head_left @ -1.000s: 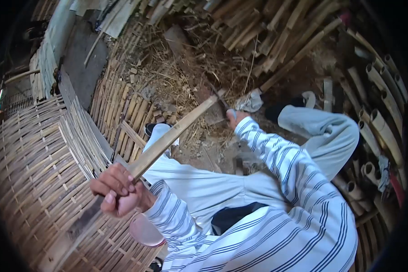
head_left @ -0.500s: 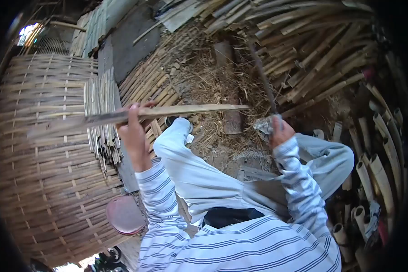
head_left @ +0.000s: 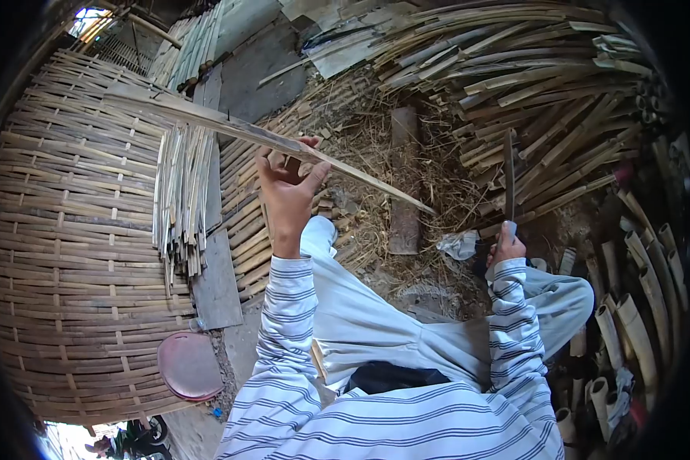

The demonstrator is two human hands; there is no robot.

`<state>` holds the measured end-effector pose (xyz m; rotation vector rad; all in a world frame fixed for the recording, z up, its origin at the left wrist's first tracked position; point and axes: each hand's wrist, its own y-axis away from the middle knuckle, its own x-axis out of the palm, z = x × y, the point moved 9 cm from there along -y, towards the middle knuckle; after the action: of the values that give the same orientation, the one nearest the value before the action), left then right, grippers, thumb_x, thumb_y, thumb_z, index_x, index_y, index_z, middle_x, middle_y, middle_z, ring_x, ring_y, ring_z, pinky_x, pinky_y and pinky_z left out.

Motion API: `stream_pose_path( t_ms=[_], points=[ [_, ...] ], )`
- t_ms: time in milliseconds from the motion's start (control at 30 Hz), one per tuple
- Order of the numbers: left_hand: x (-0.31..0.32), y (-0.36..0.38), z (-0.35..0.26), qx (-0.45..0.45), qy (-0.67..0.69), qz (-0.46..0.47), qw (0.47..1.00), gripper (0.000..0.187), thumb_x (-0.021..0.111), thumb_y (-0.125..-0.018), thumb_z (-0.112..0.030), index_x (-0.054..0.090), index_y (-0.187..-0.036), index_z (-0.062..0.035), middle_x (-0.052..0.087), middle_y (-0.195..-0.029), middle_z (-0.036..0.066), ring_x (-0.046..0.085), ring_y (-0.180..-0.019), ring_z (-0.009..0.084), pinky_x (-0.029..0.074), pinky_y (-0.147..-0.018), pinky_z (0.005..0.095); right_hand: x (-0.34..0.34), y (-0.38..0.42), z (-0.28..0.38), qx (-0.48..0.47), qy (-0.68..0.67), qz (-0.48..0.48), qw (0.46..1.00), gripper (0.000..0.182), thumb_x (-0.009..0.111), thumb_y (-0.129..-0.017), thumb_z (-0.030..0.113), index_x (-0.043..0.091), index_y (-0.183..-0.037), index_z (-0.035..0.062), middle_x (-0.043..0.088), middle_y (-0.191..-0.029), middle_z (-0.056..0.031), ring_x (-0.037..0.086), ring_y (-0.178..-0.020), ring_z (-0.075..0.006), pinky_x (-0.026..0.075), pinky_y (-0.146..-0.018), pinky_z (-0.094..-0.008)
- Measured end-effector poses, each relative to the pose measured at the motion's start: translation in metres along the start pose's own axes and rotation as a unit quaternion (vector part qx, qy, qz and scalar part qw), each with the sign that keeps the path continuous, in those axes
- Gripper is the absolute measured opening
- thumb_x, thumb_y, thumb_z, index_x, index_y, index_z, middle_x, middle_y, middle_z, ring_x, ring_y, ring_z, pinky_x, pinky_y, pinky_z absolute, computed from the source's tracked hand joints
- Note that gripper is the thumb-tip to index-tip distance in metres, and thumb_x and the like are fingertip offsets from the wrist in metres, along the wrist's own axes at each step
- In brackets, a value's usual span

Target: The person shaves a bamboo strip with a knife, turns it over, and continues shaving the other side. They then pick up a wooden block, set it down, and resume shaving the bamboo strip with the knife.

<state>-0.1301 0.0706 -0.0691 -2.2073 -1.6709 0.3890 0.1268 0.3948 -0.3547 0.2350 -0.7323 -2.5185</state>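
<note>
A long split piece of bamboo is gripped in my left hand, fingers and thumb closed around its middle. It slants from the upper left down to a narrow tip over a dark wooden block on the floor. My right hand is wrapped round the handle of a long knife, whose dark blade points away from me. The blade is apart from the bamboo. Beside the right hand lies a crumpled pale wrapper. Shavings surround the block.
Split bamboo lengths are piled at the upper right, and bamboo tubes stand along the right edge. A woven bamboo panel fills the left side, with a bundle of thin strips on it. A reddish round-edged object lies at lower left.
The bamboo has tilted, its far end rising and its tip dropping toward the block. My left hand has shifted right and up. My right hand moved right and down, the knife swinging more upright.
</note>
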Motion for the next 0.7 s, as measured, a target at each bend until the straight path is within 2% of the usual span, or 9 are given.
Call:
stream_pose_path(
  t_ms=[33, 233, 333, 467, 567, 700],
  points=[
    [0.000, 0.001, 0.004, 0.000, 0.025, -0.004, 1.000, 0.068, 0.065, -0.072, 0.017, 0.032, -0.125, -0.0093, 0.055, -0.116, 0.017, 0.056, -0.112, 0.0297, 0.053, -0.087, 0.0375, 0.003, -0.003, -0.001, 0.000, 0.009, 0.001, 1.000, 0.042, 0.059, -0.087, 0.047, 0.050, -0.073, 0.0086, 0.045, -0.049, -0.0032, 0.044, -0.034, -0.0154, 0.036, -0.031, -0.0311],
    [0.002, 0.002, 0.015, 0.006, 0.043, -0.032, 0.999, 0.067, 0.062, -0.075, 0.015, 0.030, -0.128, -0.0101, 0.053, -0.118, 0.018, 0.056, -0.111, 0.0312, 0.055, -0.086, 0.0394, 0.025, -0.002, 0.006, -0.024, 0.012, 0.042, 0.999, 0.042, 0.060, -0.086, 0.045, 0.050, -0.070, 0.0072, 0.045, -0.049, -0.0032, 0.045, -0.034, -0.0152, 0.037, -0.031, -0.0308],
    [0.002, 0.002, 0.020, -0.031, 0.079, -0.055, 0.995, 0.066, 0.061, -0.075, 0.014, 0.030, -0.129, -0.0090, 0.053, -0.119, 0.017, 0.056, -0.111, 0.0289, 0.052, -0.087, 0.0336, 0.030, -0.005, 0.005, -0.020, 0.024, 0.053, 0.998, 0.042, 0.061, -0.086, 0.045, 0.051, -0.070, 0.0067, 0.046, -0.049, -0.0032, 0.046, -0.035, -0.0154, 0.038, -0.032, -0.0308],
    [0.002, -0.001, 0.018, -0.012, 0.074, -0.047, 0.996, 0.063, 0.058, -0.075, 0.015, 0.033, -0.128, -0.0069, 0.055, -0.115, 0.019, 0.059, -0.106, 0.0302, 0.054, -0.087, 0.0372, 0.031, -0.003, 0.009, -0.018, 0.024, 0.055, 0.998, 0.041, 0.062, -0.086, 0.043, 0.053, -0.071, 0.0051, 0.048, -0.049, -0.0036, 0.048, -0.036, -0.0146, 0.039, -0.033, -0.0303],
    [0.002, -0.006, 0.003, -0.002, 0.090, -0.038, 0.995, 0.063, 0.060, -0.074, 0.014, 0.037, -0.129, -0.0057, 0.059, -0.110, 0.017, 0.062, -0.101, 0.0297, 0.054, -0.088, 0.0410, 0.030, -0.007, 0.010, -0.003, 0.017, 0.053, 0.998, 0.040, 0.063, -0.086, 0.041, 0.054, -0.072, 0.0046, 0.049, -0.049, -0.0035, 0.048, -0.036, -0.0143, 0.039, -0.033, -0.0300],
    [-0.014, -0.026, -0.051, 0.050, 0.006, -0.017, 0.999, 0.067, 0.066, -0.075, 0.008, 0.038, -0.134, -0.0052, 0.060, -0.111, 0.014, 0.062, -0.100, 0.0276, 0.057, -0.082, 0.0403, 0.025, -0.013, 0.015, 0.007, 0.015, 0.049, 0.999, 0.038, 0.064, -0.085, 0.039, 0.054, -0.071, 0.0052, 0.048, -0.049, -0.0029, 0.048, -0.036, -0.0145, 0.039, -0.033, -0.0300]
  ],
)
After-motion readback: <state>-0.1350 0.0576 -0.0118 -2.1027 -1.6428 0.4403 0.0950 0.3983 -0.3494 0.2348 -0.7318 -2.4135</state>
